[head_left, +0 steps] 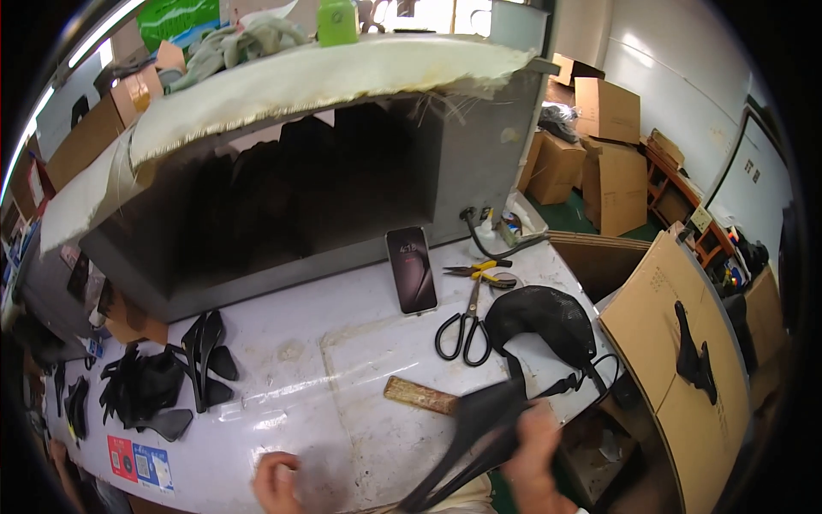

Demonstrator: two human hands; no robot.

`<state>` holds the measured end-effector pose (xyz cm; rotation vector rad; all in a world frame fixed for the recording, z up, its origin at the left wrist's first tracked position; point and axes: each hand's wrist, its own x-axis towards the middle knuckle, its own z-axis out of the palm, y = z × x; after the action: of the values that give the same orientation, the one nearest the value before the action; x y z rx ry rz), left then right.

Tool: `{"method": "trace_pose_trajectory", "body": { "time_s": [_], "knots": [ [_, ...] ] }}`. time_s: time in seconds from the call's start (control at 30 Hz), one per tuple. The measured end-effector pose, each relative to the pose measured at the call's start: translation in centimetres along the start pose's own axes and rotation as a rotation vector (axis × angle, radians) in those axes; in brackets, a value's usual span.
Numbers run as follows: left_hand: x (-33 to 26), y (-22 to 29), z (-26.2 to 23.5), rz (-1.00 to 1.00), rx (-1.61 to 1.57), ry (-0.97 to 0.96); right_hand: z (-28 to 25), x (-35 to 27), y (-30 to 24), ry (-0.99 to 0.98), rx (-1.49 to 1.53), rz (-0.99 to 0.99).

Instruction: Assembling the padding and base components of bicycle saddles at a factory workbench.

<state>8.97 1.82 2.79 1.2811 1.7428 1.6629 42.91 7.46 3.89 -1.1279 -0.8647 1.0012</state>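
My right hand [535, 458] grips a black carbon-fibre saddle part [479, 428] by its narrow end at the table's front edge; the piece runs down toward me. My left hand [278, 481] rests as a loose fist on the white tabletop [325, 385], holding nothing that I can see. Just beyond the right hand lie a second black saddle shell [548, 321] and a small wooden block [421, 396]. Black-handled scissors [465, 330] lie beside that shell.
A phone [411, 270] leans against a grey box-shaped housing [282, 171]. Yellow-handled pliers [481, 271] lie near it. Several black saddle parts [163, 377] are piled at the left. Open cardboard boxes [685, 360] stand to the right, one bearing a black part [695, 353].
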Motion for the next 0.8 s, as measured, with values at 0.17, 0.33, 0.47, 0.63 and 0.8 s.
{"method": "trace_pose_trajectory", "body": {
  "time_s": [0.17, 0.33, 0.47, 0.63, 0.8],
  "knots": [
    [9.5, -3.2, -6.5, 0.022, 0.529, 0.137, -23.6, 7.5, -2.1, 0.817, 0.392, -0.513],
    [13.0, -7.8, -8.9, 0.129, 1.286, 0.106, -16.2, 5.6, -1.7, 0.689, 0.088, -0.409],
    [13.6, -8.5, -9.0, 0.212, 1.080, 0.163, -4.1, 1.5, 2.2, 0.169, -0.056, -0.283],
    [12.4, -4.1, -7.8, -0.279, -0.283, 0.267, 7.9, -3.6, 3.8, -0.525, 0.081, 0.058],
    [3.7, 8.2, -2.8, -0.472, -0.086, -0.598, 15.3, -3.6, 3.0, -0.685, 0.410, 0.603]
  ]
}}
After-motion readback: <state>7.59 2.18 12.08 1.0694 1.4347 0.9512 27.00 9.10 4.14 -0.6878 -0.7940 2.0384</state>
